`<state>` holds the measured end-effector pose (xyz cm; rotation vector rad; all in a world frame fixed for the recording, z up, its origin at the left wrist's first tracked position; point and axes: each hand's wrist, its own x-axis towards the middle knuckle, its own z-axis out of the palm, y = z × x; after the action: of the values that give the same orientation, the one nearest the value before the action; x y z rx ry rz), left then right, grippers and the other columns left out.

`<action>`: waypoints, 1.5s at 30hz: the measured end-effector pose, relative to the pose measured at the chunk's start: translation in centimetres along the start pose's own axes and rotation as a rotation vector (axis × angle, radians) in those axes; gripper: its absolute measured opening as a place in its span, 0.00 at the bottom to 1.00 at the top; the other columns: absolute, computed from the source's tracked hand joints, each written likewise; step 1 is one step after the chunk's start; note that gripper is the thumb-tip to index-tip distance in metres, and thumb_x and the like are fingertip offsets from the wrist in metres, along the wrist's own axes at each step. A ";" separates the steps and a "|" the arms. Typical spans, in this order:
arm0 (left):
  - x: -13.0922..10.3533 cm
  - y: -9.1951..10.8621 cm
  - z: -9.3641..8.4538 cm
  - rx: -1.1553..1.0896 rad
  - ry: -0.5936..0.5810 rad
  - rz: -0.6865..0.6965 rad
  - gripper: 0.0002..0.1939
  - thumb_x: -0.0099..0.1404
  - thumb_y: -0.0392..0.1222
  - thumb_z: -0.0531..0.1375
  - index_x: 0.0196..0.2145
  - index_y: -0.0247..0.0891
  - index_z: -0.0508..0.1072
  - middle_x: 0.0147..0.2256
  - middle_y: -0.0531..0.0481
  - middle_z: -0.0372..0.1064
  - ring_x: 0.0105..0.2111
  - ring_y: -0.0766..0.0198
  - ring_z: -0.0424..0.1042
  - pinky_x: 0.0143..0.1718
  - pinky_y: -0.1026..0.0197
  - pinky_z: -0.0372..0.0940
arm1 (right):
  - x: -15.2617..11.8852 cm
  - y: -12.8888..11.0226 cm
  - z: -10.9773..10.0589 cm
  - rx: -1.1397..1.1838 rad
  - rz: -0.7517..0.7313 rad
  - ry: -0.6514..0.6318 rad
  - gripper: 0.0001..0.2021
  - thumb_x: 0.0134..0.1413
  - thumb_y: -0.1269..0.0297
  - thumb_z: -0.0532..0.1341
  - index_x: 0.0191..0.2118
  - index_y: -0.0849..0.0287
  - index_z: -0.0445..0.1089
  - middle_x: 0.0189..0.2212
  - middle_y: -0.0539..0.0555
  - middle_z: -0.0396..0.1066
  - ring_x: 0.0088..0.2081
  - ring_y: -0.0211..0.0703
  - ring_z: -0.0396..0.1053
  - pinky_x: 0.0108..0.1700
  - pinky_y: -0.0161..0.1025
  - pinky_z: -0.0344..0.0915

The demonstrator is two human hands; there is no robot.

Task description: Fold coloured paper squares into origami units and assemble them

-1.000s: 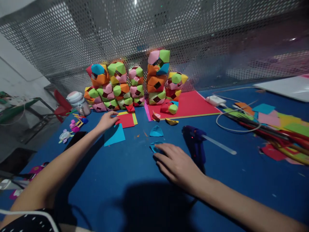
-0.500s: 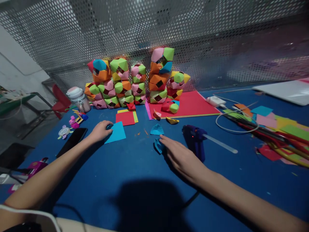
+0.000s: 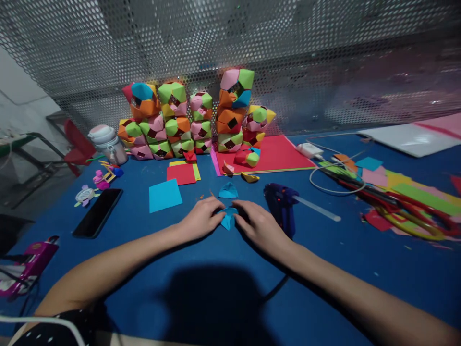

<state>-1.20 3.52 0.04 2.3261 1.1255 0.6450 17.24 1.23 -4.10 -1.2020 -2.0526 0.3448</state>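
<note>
A small folded blue paper piece (image 3: 228, 220) is pinched between my two hands at the middle of the blue table. My left hand (image 3: 202, 217) has its thumb and fingers closed on the piece's left edge. From the right side, my right hand (image 3: 260, 225) grips the same piece with curled fingers. Just behind lies a second folded blue piece (image 3: 228, 191). A flat blue square sheet (image 3: 165, 195) rests to the left, with a red square (image 3: 181, 174) behind it. The glue gun (image 3: 283, 202), with a clear stick, lies right of my right hand.
Stacked paper polyhedra (image 3: 176, 120) stand along the perforated metal panel. Large red sheets (image 3: 281, 156) lie at the back. Scissors (image 3: 414, 226), paper scraps and a white cable are at the right; a black phone (image 3: 99, 211) and a jar (image 3: 108, 144) are at the left.
My left hand has left the blue square sheet and moved right to the folded piece. My right hand has closed on that piece, which has turned and shifted slightly left.
</note>
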 end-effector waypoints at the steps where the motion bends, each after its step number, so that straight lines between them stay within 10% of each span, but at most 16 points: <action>1: 0.1 -0.1 0.3 -0.007 0.021 0.003 0.07 0.61 0.36 0.55 0.33 0.37 0.74 0.31 0.48 0.71 0.34 0.62 0.68 0.40 0.60 0.60 | 0.1 -0.2 -0.1 0.038 0.019 0.002 0.13 0.56 0.67 0.54 0.47 0.61 0.65 0.42 0.60 0.72 0.43 0.50 0.70 0.46 0.49 0.67; 9: 0.0 -0.6 1.0 -0.657 0.133 -0.415 0.02 0.56 0.35 0.57 0.26 0.34 0.69 0.23 0.53 0.67 0.22 0.69 0.68 0.26 0.66 0.63 | 0.4 -1.4 -1.1 0.272 0.263 -0.071 0.13 0.54 0.59 0.56 0.41 0.62 0.69 0.32 0.55 0.74 0.32 0.43 0.70 0.35 0.39 0.66; 16: -0.4 1.3 0.9 -0.924 0.112 -0.499 0.07 0.56 0.35 0.60 0.34 0.32 0.71 0.24 0.53 0.69 0.24 0.69 0.70 0.31 0.64 0.68 | 0.3 -1.5 -1.1 0.351 0.298 -0.020 0.10 0.53 0.61 0.56 0.33 0.60 0.71 0.26 0.52 0.73 0.28 0.41 0.70 0.31 0.36 0.64; 36: -1.5 2.8 0.6 -0.778 0.065 -0.444 0.14 0.59 0.42 0.60 0.41 0.34 0.76 0.29 0.50 0.74 0.29 0.66 0.72 0.34 0.66 0.67 | 0.2 -2.3 -2.3 0.363 0.328 -0.067 0.12 0.52 0.60 0.56 0.25 0.60 0.71 0.21 0.50 0.71 0.25 0.38 0.66 0.27 0.33 0.59; 45: -1.6 2.5 0.9 -0.631 0.082 -0.384 0.10 0.59 0.40 0.58 0.27 0.33 0.77 0.27 0.49 0.73 0.29 0.65 0.71 0.33 0.66 0.64 | 0.1 -2.7 -2.2 0.388 0.341 -0.111 0.13 0.52 0.60 0.57 0.23 0.60 0.70 0.19 0.49 0.68 0.23 0.37 0.63 0.26 0.33 0.58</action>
<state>-0.07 0.69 0.52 1.5201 1.1523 0.8071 17.00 -0.38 -1.08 -1.3017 -1.7552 0.9448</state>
